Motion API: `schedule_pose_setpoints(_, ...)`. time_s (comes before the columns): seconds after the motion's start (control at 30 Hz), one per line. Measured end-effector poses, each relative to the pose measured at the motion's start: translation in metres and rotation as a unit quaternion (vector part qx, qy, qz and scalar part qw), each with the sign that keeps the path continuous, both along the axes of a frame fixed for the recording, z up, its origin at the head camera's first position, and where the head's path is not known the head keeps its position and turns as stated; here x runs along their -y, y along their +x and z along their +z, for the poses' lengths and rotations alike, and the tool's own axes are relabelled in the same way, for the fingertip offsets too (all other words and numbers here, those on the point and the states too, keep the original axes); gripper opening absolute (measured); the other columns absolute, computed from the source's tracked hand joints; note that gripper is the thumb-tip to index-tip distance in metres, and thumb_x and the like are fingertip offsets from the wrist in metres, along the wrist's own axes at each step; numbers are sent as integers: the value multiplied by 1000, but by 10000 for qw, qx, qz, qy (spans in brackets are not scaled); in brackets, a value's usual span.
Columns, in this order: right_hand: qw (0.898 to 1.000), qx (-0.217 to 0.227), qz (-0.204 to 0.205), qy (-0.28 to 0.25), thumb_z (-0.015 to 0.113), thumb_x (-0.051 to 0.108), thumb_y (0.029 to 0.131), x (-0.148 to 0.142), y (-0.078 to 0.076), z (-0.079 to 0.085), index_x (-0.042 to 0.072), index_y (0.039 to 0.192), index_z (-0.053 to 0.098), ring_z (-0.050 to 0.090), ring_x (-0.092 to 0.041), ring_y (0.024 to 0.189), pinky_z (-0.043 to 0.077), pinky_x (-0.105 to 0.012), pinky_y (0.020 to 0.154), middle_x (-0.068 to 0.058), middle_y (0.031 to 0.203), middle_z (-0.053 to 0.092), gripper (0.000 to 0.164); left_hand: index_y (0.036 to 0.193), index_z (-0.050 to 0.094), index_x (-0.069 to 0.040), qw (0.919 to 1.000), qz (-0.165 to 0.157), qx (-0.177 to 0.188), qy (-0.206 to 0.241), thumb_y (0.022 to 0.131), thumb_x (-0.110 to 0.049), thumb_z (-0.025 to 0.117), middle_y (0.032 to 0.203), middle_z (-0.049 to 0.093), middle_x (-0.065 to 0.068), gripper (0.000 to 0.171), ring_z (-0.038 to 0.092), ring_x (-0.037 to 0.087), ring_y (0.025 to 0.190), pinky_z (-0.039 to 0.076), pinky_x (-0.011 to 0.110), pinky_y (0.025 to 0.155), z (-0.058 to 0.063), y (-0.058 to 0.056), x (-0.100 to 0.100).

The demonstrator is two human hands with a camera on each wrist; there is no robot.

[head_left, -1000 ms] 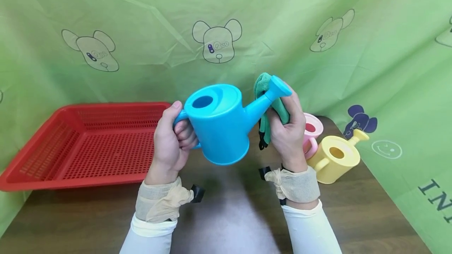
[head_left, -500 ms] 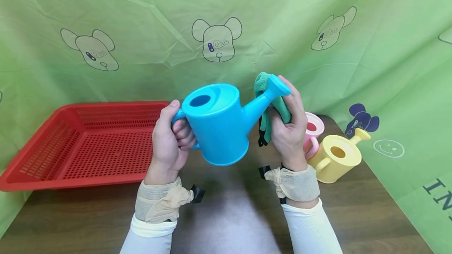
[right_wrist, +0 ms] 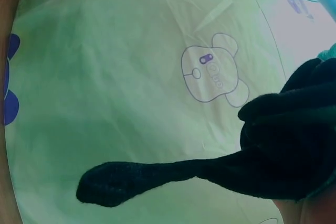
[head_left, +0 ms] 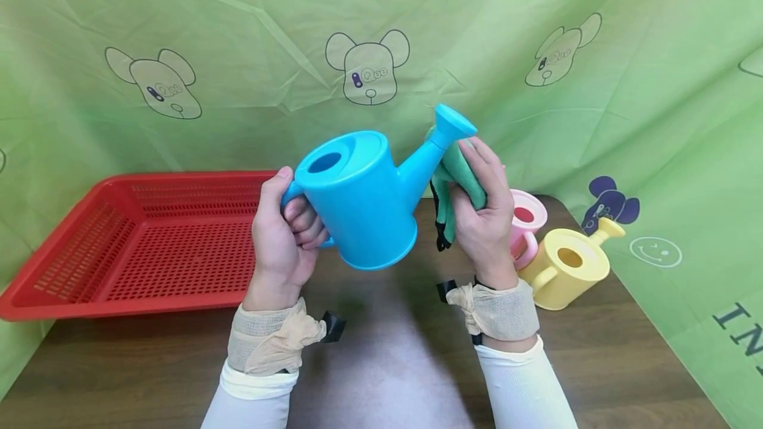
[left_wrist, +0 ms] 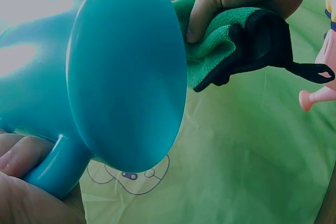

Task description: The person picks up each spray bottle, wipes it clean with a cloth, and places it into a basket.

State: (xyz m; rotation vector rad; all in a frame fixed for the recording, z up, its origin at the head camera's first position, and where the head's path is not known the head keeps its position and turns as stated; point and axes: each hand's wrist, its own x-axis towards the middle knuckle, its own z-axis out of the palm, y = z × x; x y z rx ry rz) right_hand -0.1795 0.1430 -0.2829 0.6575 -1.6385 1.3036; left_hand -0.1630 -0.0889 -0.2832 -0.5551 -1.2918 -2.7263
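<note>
A blue watering can point(head_left: 357, 207) is held up over the table, tilted so its spout points up and to the right. My left hand point(head_left: 280, 237) grips its handle, fingers curled round it. In my right hand point(head_left: 485, 214) is a folded green cloth point(head_left: 461, 174) with a black edge and hanging loop, pressed by the spout just under the sprinkler head. The left wrist view shows the can's flat base and the cloth point(left_wrist: 215, 45) pinched by the right thumb. Dark cloth point(right_wrist: 294, 135) fills much of the right wrist view, hiding most of that hand.
A red perforated basket point(head_left: 179, 296) stands at the left of the wooden table point(head_left: 381, 363). On the right are a yellow watering can point(head_left: 566, 277) and a pink watering can point(head_left: 530, 207), partly behind my right hand. A green printed sheet point(head_left: 250, 85) hangs behind.
The blue watering can has tipped further, its spout end rising and shifting left. The right hand with the cloth now sits lower along the spout, beneath the sprinkler head.
</note>
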Motion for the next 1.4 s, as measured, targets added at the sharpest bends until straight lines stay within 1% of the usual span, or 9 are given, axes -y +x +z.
schedule_pose_setpoints(0.1, 9997, -25, 109, 223, 51, -13, 84, 0, 0, -1, 1, 124, 61, 50, -31, 119, 35, -40, 100, -27, 128, 53, 44, 54, 27, -17, 10000, -20, -4, 0, 101, -33, 34, 45, 20, -4, 50, 17, 10, 36, 16, 22, 37, 0, 0, 0)
schedule_pose_setpoints(0.23, 9979, -88, 398, 509, 50, -14, 83, 1, -1, -3, 14, 127, 63, 52, -29, 112, 40, -36, 93, -28, 127, 53, 54, 54, 26, -17, 10000, -27, -5, 9, 101, -33, 34, 45, 19, -5, 50, 17, 9, 36, 15, 22, 37, 0, 0, 0)
schedule_pose_setpoints(0.3, 9962, -89, 583, 635, 50, -14, 83, 2, -2, -3, 17, 128, 63, 53, -29, 110, 41, -34, 90, -27, 127, 53, 57, 54, 26, -17, 10000, -30, -5, 16, 101, -32, 34, 45, 20, -5, 50, 17, 9, 36, 15, 22, 37, 0, 0, 0)
schedule_pose_setpoints(0.5, 9914, -96, 890, 952, 51, -13, 83, 4, -3, -3, 10, 130, 60, 53, -33, 114, 43, -37, 91, -28, 129, 52, 53, 53, 27, -17, 10000, 89, 27, 7, 100, -33, 34, 45, 20, -5, 50, 18, 9, 36, 15, 22, 38, -1, 0, -1)
schedule_pose_setpoints(0.67, 9909, -109, 804, 1073, 52, -15, 81, 4, -1, -3, 7, 127, 62, 53, -34, 114, 43, -35, 92, -31, 127, 52, 52, 53, 27, -18, 9994, 312, 118, 114, 100, -33, 35, 45, 20, -5, 49, 18, 9, 36, 16, 21, 38, 0, 0, 0)
schedule_pose_setpoints(0.93, 9874, 103, 631, 1449, 49, -17, 81, 5, 3, 0, -7, 119, 60, 50, -36, 121, 41, -39, 99, -31, 131, 50, 42, 54, 26, -19, 9956, 492, 310, 736, 97, -35, 38, 46, 18, -6, 48, 17, 8, 36, 14, 21, 38, 2, 0, 3)
schedule_pose_setpoints(1.03, 9859, 233, 609, 1543, 49, -18, 81, 5, 4, 1, -7, 119, 61, 49, -36, 122, 40, -40, 100, -29, 132, 50, 41, 54, 26, -19, 9937, 683, 332, 826, 96, -35, 40, 45, 19, -7, 47, 17, 7, 36, 15, 22, 38, 3, -1, 4)
schedule_pose_setpoints(1.17, 9849, 294, 623, 1586, 51, -17, 81, 4, 5, 1, -5, 118, 62, 49, -37, 123, 39, -41, 102, -27, 132, 51, 41, 54, 27, -18, 9896, 792, 389, 1139, 94, -35, 43, 45, 19, -7, 46, 16, 7, 36, 14, 22, 37, 4, -1, 6)
schedule_pose_setpoints(1.4, 9805, 319, 890, 1725, 51, -18, 80, 4, 6, 1, -1, 118, 64, 49, -37, 124, 39, -40, 102, -26, 133, 51, 43, 55, 28, -17, 9806, 1078, 448, 1572, 93, -34, 47, 44, 19, -5, 46, 15, 8, 35, 13, 22, 37, 3, -4, 9)
